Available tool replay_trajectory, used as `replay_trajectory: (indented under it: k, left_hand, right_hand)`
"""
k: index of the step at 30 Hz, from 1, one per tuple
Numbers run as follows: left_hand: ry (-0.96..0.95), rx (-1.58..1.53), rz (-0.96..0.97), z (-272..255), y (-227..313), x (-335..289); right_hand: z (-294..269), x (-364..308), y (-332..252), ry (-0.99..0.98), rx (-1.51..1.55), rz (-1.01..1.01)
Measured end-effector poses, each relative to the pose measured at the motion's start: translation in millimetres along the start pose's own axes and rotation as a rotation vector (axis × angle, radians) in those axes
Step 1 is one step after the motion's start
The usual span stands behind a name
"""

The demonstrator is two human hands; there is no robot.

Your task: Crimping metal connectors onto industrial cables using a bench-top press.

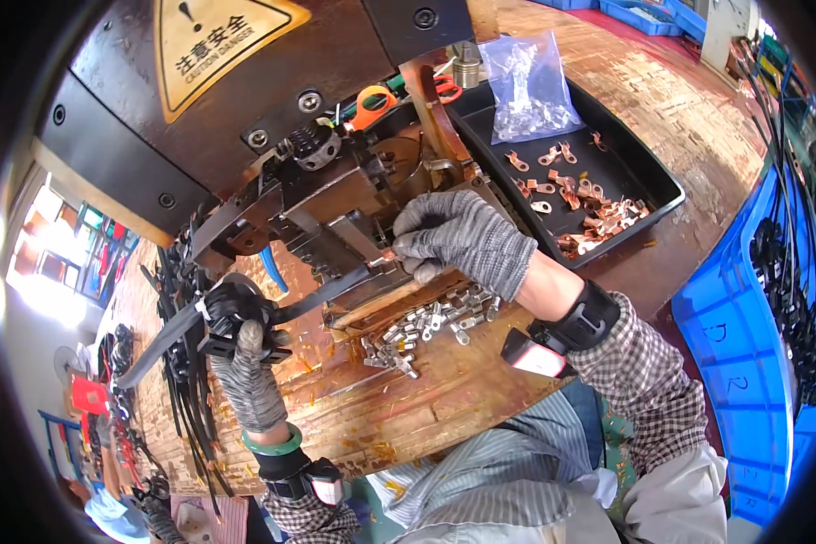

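Note:
My left hand (249, 385), in a grey knit glove, is closed round a thick black cable (328, 292) where a bulky black connector or coil (236, 313) sits; its exact kind is unclear. The cable slants up to the right into the crimping press (326, 213). At the press's die, my gloved right hand (467, 238) pinches a small copper cable lug (387, 257), partly covered by the fingertips. Just below the die, a loose heap of silver lugs (440, 319) lies on the wooden table (426, 408).
A black tray (666, 204) at right holds copper lugs (607, 218) and a clear bag of silver parts (530, 95). Orange-handled scissors (370, 107) lie behind the press. Black cables (186, 399) hang over the left edge. A blue crate (721, 335) stands far right; another person (113, 508) works lower left.

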State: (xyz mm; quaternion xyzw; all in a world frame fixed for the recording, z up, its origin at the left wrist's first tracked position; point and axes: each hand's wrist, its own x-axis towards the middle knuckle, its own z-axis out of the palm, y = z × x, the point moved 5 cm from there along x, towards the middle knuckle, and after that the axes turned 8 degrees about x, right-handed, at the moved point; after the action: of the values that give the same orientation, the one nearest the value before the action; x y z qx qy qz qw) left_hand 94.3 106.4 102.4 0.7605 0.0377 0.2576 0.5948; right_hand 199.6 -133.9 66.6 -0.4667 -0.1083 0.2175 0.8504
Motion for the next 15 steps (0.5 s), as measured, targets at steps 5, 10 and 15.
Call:
replay_trajectory:
  k: [5, 10, 15]
  left_hand:
    - [0.014, 0.009, -0.028, -0.4, -3.8, 5.1]
    - [0.020, 0.013, -0.045, -2.1, -7.6, 9.1]
    - [0.013, 0.063, -0.002, 0.4, -4.5, 10.4]
  right_hand:
    - [0.0, 8.3, 2.0, 0.029, 0.013, 0.020]
    - [0.6, 12.8, 2.1, 0.044, -0.019, -0.039]
    - [0.3, 10.4, -4.9, 0.053, -0.198, -0.201]
